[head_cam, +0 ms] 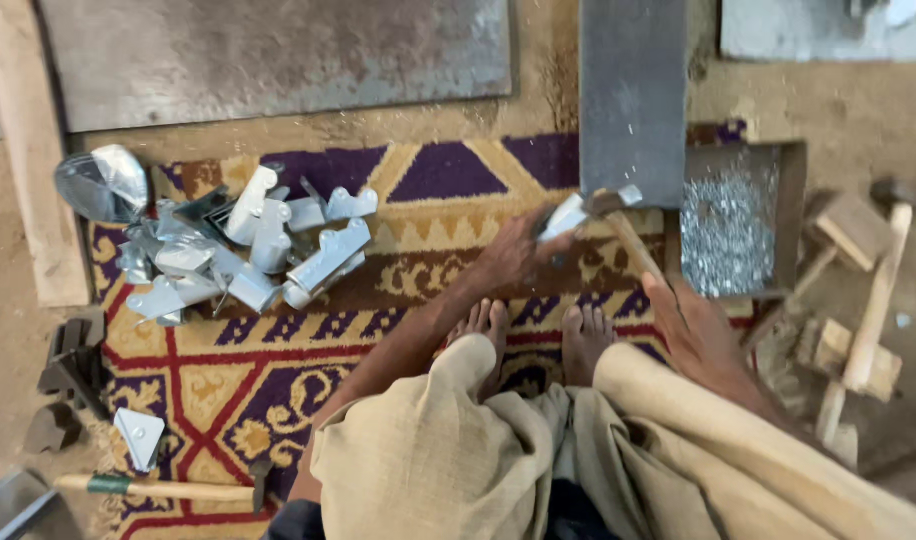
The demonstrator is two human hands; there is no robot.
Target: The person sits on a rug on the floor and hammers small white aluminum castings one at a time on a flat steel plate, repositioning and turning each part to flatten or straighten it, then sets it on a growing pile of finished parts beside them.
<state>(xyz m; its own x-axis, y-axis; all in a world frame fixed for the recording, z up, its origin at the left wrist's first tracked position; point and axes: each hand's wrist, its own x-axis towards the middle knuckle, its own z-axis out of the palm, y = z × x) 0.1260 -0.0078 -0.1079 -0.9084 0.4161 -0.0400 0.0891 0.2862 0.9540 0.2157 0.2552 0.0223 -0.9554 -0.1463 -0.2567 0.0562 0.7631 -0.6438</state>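
Seated on patterned rug (278, 370), purple, yellow and red, spread on the floor; knees in tan cloth at the near edge of view, bare feet (538, 335) together just beyond them. Right hand (693, 335): grip closed around the wooden handle of a hammer (628, 235); handle runs up and left from the hand, hammer head lies at the near edge of a grey steel block (633, 95). Left hand (518, 255): fingers pinched on a small bent sheet-metal piece (568, 215), held against the near edge of the same block, touching or almost touching the hammer head; exact contact not discernible. Just right of the block: a shallow metal tray (793, 215) holding small shiny bits, too small to identify. Further right, on bare floor: wooden mallets (863, 300) and wooden blocks. Left on the rug, well apart from both hands: a heap of cut, bent metal pieces (253, 250). Near left corner: a second hammer (163, 490), one lone metal piece (138, 435) beside it, and dark metal blocks (73, 365) at the rug's edge. Far: large rusty steel sheet (278, 50); wooden plank (33, 160) along the left.
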